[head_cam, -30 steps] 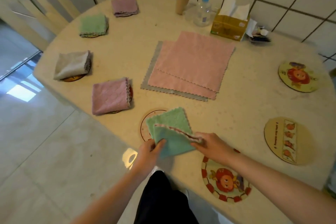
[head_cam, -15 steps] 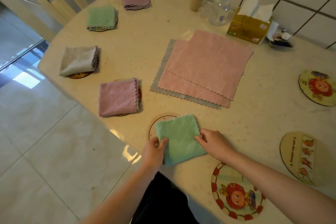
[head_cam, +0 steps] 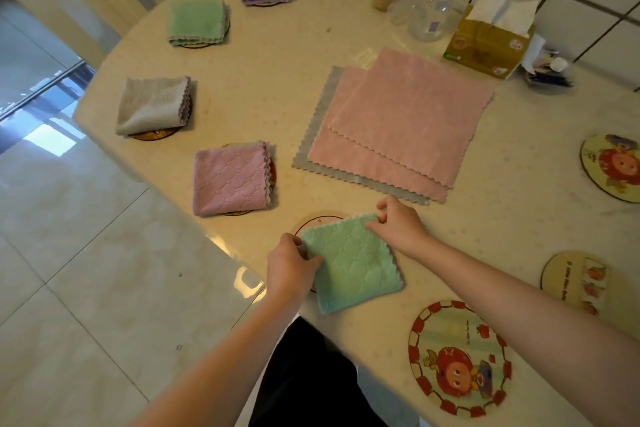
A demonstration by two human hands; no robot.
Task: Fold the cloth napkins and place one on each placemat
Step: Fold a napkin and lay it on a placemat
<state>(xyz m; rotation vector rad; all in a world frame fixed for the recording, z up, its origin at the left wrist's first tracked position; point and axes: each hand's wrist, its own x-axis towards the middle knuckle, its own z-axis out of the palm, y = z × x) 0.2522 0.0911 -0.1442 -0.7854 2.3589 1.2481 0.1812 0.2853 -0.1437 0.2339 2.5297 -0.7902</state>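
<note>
Both hands pinched the folded green napkin (head_cam: 353,263), a quilted, scallop-edged square: left hand (head_cam: 289,263) at its near-left corner, right hand (head_cam: 398,224) at the far one. It hid most of a round placemat (head_cam: 313,220) on the speckled table (head_cam: 277,80); beyond lay flat pink cloths (head_cam: 398,118)

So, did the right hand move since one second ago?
Yes. The right hand moved away from the person, from the green napkin's near right edge to its far corner, closer to the pink cloth stack, and pinches that corner.
</note>
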